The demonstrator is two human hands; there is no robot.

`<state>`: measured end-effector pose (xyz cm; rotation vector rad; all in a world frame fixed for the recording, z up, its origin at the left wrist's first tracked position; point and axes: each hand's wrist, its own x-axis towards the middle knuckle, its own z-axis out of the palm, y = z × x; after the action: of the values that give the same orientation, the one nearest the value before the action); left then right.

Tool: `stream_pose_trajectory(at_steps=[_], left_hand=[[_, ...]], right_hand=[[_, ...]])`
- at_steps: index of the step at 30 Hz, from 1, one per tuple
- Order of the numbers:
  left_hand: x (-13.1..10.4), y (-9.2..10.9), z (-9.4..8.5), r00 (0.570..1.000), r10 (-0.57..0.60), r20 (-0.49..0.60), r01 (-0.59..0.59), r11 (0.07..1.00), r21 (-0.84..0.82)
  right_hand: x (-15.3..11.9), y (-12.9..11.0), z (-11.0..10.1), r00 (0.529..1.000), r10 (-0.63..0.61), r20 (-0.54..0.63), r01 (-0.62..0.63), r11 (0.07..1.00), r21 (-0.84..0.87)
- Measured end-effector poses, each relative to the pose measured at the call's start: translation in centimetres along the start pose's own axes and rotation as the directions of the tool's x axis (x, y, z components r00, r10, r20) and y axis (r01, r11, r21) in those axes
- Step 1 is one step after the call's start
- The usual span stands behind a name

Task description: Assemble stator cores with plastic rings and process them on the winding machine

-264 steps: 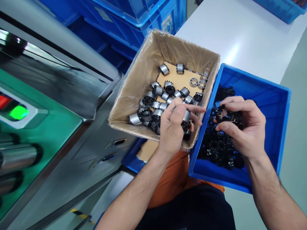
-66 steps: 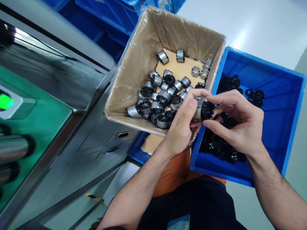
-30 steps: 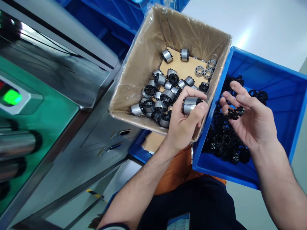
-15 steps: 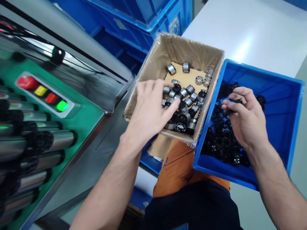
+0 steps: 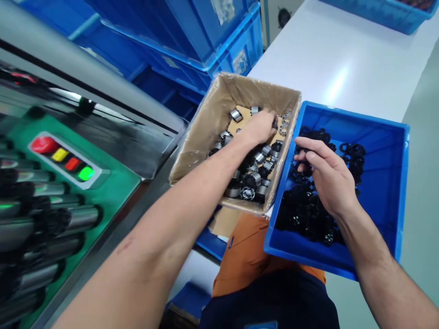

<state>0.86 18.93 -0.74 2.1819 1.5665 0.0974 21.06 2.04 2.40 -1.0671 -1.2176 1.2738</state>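
My left hand (image 5: 261, 127) reaches into a plastic-lined cardboard box (image 5: 195, 137), its fingers curled downward near the right wall. A dark bit shows at its fingertips, but what they grip is mostly hidden. Around it lie short metal cylinders with black toothed ends (image 5: 259, 157), and loose pale rings (image 5: 283, 130) sit just to the right. Over the blue tray (image 5: 380, 192), my right hand (image 5: 327, 173) is closed, thumb and fingers bent together on what looks like a black plastic ring (image 5: 306, 155). Beneath it spreads a heap of black plastic rings (image 5: 312, 205).
To the left stands a green machine top (image 5: 116, 192) with a button panel (image 5: 65, 160) and rows of metal cylinders (image 5: 78, 217). Stacked blue crates (image 5: 192, 50) rise behind the box. A white table (image 5: 295, 55) extends to the back, with another blue bin (image 5: 387, 16) on it.
My left hand has moved farther into the box, toward its right wall, and its fingers have closed downward. My right hand has shifted to the tray's left side. The view has turned slightly.
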Motion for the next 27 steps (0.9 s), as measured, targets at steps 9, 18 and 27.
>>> stream_pose_trajectory(at_steps=[9, 18, 27], left_hand=[[-12.2, 4.1, -1.3, 0.92, -0.241, -0.308, -0.254, 0.232, -0.939], [-18.6, 6.4, 3.9, 0.945, -0.221, -0.243, -0.24, 0.042, -0.97], [-18.8, 6.0, 4.5, 0.962, -0.053, -0.269, -0.271, -0.043, -0.961]], right_hand=[[-0.9, -1.6, 1.8, 0.98, -0.117, 0.16, 0.111, 0.993, 0.05], [-1.7, -1.9, 2.2, 0.972, -0.186, 0.146, 0.202, 0.973, -0.111], [-2.1, -2.0, 2.6, 0.98, -0.17, 0.102, 0.19, 0.954, -0.233]])
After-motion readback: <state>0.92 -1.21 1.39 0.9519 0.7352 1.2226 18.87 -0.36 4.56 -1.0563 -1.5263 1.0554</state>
